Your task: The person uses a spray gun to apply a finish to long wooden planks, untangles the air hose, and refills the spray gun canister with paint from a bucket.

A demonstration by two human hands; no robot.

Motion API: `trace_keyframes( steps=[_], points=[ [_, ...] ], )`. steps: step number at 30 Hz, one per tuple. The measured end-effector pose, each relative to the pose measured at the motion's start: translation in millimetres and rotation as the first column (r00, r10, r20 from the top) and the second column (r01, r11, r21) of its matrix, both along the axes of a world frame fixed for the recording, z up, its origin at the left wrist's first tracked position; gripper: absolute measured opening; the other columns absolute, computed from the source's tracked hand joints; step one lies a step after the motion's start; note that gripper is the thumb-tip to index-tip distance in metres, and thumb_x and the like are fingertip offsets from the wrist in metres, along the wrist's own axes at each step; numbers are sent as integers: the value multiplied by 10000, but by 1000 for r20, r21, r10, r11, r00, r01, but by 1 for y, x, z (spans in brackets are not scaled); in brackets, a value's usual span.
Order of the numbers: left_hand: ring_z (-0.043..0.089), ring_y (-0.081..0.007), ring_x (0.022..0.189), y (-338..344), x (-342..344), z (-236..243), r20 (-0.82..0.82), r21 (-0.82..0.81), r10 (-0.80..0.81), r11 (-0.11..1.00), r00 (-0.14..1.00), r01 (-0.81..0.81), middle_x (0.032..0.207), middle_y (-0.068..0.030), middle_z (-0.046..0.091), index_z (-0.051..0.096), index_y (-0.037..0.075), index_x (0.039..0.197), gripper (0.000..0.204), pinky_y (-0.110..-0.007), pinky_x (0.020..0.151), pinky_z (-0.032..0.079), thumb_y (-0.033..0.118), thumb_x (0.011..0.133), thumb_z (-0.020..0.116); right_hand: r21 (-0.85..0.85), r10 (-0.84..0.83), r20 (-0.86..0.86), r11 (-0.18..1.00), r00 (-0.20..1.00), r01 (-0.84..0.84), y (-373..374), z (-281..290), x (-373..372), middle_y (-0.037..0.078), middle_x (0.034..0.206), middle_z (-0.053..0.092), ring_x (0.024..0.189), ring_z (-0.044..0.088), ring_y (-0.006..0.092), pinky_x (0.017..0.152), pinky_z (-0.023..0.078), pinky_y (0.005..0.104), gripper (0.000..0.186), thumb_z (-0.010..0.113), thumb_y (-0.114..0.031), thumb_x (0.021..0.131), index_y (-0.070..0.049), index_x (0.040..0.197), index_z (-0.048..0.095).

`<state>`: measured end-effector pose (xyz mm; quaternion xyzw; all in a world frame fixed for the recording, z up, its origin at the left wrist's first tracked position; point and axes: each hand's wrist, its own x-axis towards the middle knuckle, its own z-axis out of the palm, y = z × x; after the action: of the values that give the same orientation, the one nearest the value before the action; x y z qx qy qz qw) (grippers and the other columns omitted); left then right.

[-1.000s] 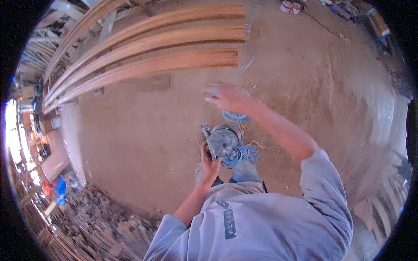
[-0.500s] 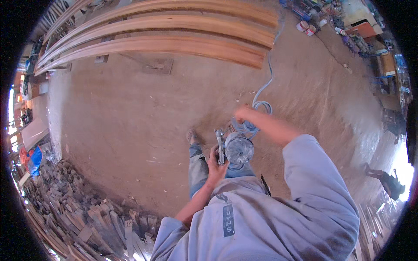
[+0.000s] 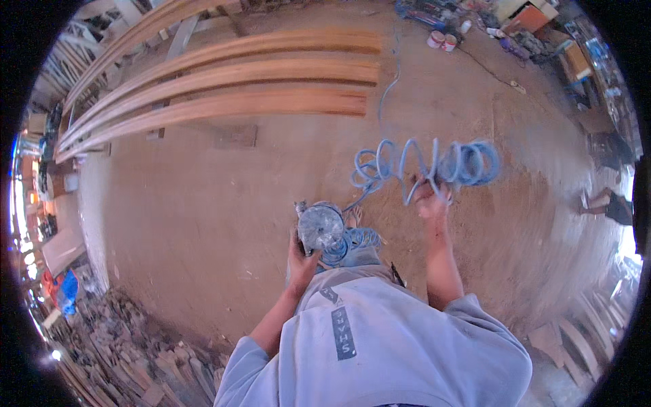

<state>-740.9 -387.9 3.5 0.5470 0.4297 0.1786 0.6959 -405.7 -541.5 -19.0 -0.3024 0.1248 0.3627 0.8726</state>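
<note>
A spray gun (image 3: 321, 225) with a round, dusty grey cup is gripped by my left hand (image 3: 301, 260) at the centre, above my legs. My right hand (image 3: 432, 198) holds a blue coiled air hose (image 3: 472, 162) out to the right, its loops stretched and blurred. More blue coils (image 3: 361, 241) lie bunched just behind and right of the gun, in front of my jeans, and a strand of hose runs from the gun toward the loops in my right hand.
Long reddish wooden mouldings (image 3: 224, 100) lie raised across the upper left. Scrap wood (image 3: 142, 346) is piled at lower left, planks (image 3: 576, 339) at lower right. Paint tins (image 3: 439, 41) and clutter sit at the back right. Another person's legs (image 3: 600, 203) show at the right edge.
My right hand has swung down, then out to the right, lifting the hose coil off the floor and spreading its loops. The gun in my left hand has shifted slightly leftward in the picture.
</note>
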Motion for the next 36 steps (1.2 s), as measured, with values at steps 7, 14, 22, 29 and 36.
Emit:
trace_keyframes(
  steps=[7,14,22,29,36],
  points=[
    [516,-202,1131,32,-36,26,-103,-20,-129,992,986,128,1208,-93,540,433,6,1285,638,-335,977,396,-39,695,673,234,-222,-193,935,956,265,-34,-57,-38,65,773,608,689,568,198,710,477,356,210,496,-254,921,-68,899,590],
    [598,-226,961,60,-70,33,-123,32,-218,974,968,224,1021,-107,631,557,-11,1123,418,-357,832,472,30,720,662,-155,-233,116,956,966,249,-79,-41,18,72,822,641,715,623,209,675,517,376,197,499,-241,934,-72,959,597],
    [564,-181,1027,67,-56,30,6,-71,-222,973,975,222,1124,-73,587,509,19,1184,537,-337,895,463,53,690,717,-728,654,484,670,581,-147,-47,-2,-96,57,1026,664,902,608,146,803,490,319,258,548,-193,913,-47,1108,631],
    [535,-179,1092,95,-71,32,109,198,-375,915,920,350,1190,-81,553,480,22,1242,562,-340,918,460,60,729,707,-752,867,478,488,-143,443,-9,2,-144,97,1216,581,1045,572,329,842,486,419,344,581,-133,784,-112,1125,615],
    [533,-189,1091,93,-136,-7,173,31,-163,987,971,160,1203,-82,545,477,42,1259,494,-361,923,459,130,807,656,-829,953,292,296,-84,474,-8,-37,-142,132,1180,596,1046,569,341,888,455,428,407,550,-209,818,-127,1217,561]
  ],
)
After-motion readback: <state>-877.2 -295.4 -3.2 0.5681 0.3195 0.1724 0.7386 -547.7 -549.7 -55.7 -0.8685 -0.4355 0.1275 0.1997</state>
